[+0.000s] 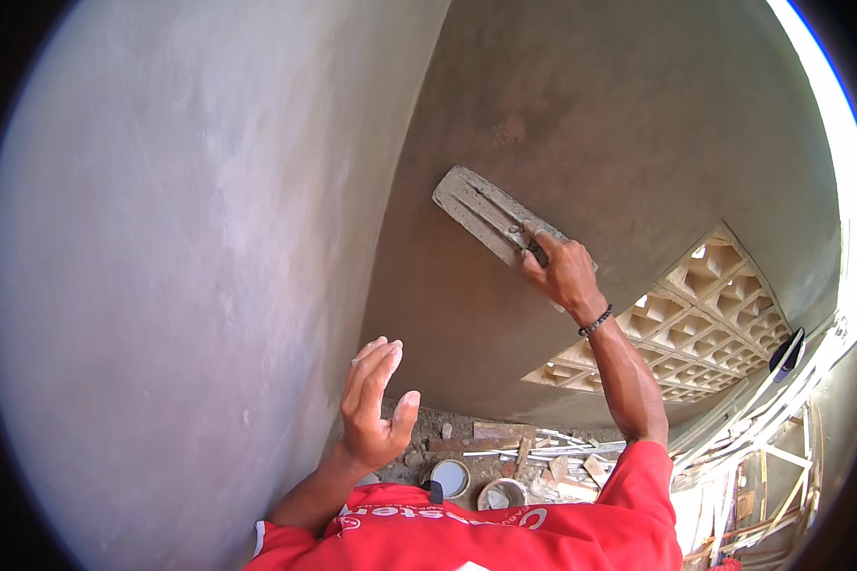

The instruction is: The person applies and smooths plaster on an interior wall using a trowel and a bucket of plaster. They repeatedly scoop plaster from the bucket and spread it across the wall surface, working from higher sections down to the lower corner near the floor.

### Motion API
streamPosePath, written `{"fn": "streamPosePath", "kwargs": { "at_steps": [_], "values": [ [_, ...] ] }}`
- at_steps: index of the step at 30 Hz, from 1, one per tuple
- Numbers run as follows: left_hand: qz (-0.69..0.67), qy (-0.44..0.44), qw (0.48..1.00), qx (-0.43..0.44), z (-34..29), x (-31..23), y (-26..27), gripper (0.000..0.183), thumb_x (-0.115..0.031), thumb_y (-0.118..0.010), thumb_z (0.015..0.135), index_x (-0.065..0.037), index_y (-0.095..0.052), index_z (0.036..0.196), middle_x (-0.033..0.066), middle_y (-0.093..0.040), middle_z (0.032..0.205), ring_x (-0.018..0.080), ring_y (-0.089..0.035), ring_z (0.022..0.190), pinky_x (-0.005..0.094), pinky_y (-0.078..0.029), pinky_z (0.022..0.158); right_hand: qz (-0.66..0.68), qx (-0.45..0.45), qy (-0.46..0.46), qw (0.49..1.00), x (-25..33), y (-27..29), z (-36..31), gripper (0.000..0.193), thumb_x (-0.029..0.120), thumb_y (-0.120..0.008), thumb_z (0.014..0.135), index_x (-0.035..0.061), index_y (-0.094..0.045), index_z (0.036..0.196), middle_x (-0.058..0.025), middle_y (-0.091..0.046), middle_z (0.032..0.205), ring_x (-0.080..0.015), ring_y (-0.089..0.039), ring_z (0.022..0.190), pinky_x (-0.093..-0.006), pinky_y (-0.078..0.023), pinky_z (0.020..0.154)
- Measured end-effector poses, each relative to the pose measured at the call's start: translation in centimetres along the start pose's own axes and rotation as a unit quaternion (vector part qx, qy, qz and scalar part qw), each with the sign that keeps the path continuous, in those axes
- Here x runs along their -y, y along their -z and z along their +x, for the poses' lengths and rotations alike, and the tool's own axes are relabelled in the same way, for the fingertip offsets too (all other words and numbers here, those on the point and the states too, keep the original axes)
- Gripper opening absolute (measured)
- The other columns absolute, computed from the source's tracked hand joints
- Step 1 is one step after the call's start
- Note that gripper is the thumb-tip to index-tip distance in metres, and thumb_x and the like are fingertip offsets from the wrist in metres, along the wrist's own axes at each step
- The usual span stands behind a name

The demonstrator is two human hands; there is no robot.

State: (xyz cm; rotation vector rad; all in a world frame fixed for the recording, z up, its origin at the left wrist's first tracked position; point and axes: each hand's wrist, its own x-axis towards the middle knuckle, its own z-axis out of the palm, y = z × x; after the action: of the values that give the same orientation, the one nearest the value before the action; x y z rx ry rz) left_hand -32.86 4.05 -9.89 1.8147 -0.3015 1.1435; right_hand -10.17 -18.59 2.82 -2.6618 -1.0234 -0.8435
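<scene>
R hand (567, 273), just R of frame ctr, has its fingers closed round the handle of a plastering float (486, 211). Float is at upper ctr, tilted, far end up toward upper L, long ridges along its mortar-smeared back; it looks laid flat to the grey-brown wall (628, 133), tho exact contact can't be told. Dark beaded bracelet (596, 322) on R wrist. L hand (373, 414), lower ctr-L, is open, fingers up & slightly bent, thumb apart, pale residue on the tips; it's nr the corner w/ the paler wall (181, 285) filling the L side of the frame.

Lattice block panel (678, 316) set in the wall at mid R, partly behind the R forearm. Red shirt (581, 533) along btm edge. Just above it, btm ctr: two buckets, one w/ whitish contents (449, 478), other beside it (502, 494), plus scrap wood (476, 444) on the ground. Pale strips (733, 428) heaped at lower R.
</scene>
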Motion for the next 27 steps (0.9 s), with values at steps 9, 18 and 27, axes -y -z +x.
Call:
{"fn": "streamPosePath", "kwargs": {
  "at_steps": [9, 18, 27],
  "values": [
    [0.002, 0.016, 1.0, 0.023, -0.4, -0.2, -0.4, 0.044, -0.009, -0.062, 0.085, 0.008, -0.056, 0.124, 0.0244, -0.061, 0.123, 0.0415, -0.057, 0.117, 0.0495, -0.044, 0.102, -0.058, 0.042, -0.007, 0.997, -0.5, 1.1, 0.3, 0.046, 0.024, -0.064, 0.085, 0.0083, -0.062, 0.127, -0.0202, -0.068, 0.082, -0.0368, -0.067, 0.074, -0.0459, -0.054, 0.069],
    [0.012, 0.022, 0.999, 0.029, -0.7, -0.1, -0.4, 0.042, -0.008, -0.064, 0.083, 0.008, -0.058, 0.122, 0.0238, -0.062, 0.122, 0.0421, -0.058, 0.116, 0.0497, -0.045, 0.102, -0.036, -0.068, -0.009, 0.997, -2.3, 2.6, 0.8, 0.048, 0.024, -0.064, 0.084, 0.0087, -0.06, 0.13, -0.0201, -0.068, 0.081, -0.0377, -0.067, 0.072, -0.0461, -0.054, 0.067],
    [0.029, 0.035, 0.998, 0.032, -0.7, -0.3, 0.0, 0.042, -0.008, -0.065, 0.081, 0.007, -0.059, 0.12, 0.0231, -0.062, 0.122, 0.0422, -0.058, 0.115, 0.0496, -0.044, 0.102, -0.025, -0.086, 0.018, 0.996, -1.9, 3.1, 0.8, 0.046, 0.021, -0.065, 0.085, 0.0089, -0.06, 0.13, -0.0179, -0.068, 0.08, -0.0344, -0.067, 0.068, -0.0429, -0.053, 0.061]
  ]
}}
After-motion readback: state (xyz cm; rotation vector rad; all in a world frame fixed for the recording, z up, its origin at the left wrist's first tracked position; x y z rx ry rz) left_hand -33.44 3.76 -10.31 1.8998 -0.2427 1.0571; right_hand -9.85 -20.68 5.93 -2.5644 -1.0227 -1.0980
